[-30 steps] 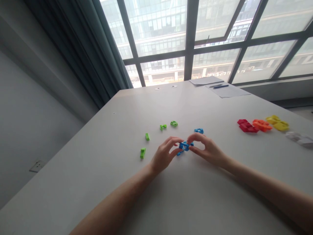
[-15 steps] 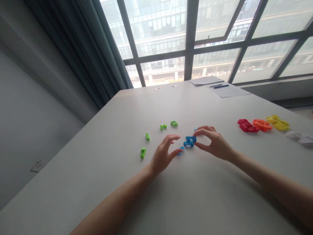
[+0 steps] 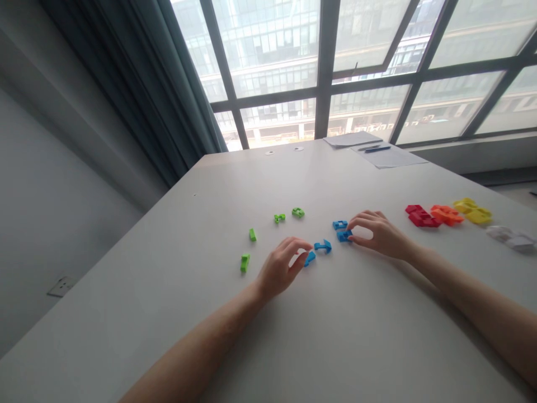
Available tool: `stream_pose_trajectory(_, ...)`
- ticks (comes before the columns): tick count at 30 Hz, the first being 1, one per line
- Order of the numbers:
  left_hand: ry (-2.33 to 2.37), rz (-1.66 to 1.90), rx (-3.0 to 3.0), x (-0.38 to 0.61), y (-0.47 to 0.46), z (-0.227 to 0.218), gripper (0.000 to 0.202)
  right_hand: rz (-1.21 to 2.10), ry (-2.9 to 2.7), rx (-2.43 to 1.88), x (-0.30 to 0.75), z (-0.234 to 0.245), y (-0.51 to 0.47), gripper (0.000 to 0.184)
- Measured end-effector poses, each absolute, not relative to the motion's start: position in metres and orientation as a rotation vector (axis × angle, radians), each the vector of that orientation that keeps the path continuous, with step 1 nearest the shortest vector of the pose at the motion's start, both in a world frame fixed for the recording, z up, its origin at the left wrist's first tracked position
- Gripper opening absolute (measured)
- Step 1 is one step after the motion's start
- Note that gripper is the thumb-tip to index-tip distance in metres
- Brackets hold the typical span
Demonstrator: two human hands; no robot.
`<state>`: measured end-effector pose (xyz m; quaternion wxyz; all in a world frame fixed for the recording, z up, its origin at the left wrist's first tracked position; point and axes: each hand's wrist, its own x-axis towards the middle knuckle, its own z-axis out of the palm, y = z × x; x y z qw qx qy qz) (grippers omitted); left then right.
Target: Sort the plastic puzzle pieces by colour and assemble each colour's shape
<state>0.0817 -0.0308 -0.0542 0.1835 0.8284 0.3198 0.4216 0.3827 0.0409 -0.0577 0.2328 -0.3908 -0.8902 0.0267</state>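
My right hand [image 3: 375, 235] pinches a blue plastic block [image 3: 344, 236] between thumb and fingertips, low at the tabletop. Just behind it lies another blue block [image 3: 339, 224]. A blue connector-like piece [image 3: 323, 246] with a pointed end lies between my two hands. My left hand [image 3: 283, 263] has curled fingers, with a narrow gap between thumb and fingertips. Its thumb is right beside a small slanted blue piece [image 3: 310, 258], and I cannot tell whether they touch. The nearer part of that piece is partly covered by the thumb.
Several green pieces [image 3: 245, 263] lie spread to the left and behind my left hand. To the right sit red [image 3: 422, 216], orange [image 3: 447, 214], yellow [image 3: 473, 210] and white blocks [image 3: 509, 238]. Papers [image 3: 390, 155] with a pen [image 3: 377, 149] lie by the window.
My right hand has moved right with the blue block, separating it from the connector-like piece, which now lies alone. My left thumb and fingertips have drawn closer together.
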Motion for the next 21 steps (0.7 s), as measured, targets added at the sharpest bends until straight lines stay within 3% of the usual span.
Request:
stream_pose_trajectory(9, 0.909, 1.203, 2.350, 0.082, -0.031, -0.054, 0.016, 0.136, -2.362, -1.175, 0.374, -0.065, 0.042, 0.042)
stream_pose_trajectory(21, 0.917, 1.195, 2.351, 0.082, -0.030, -0.053, 0.017, 0.210, -2.375, -1.164, 0.370, -0.066, 0.042, 0.038)
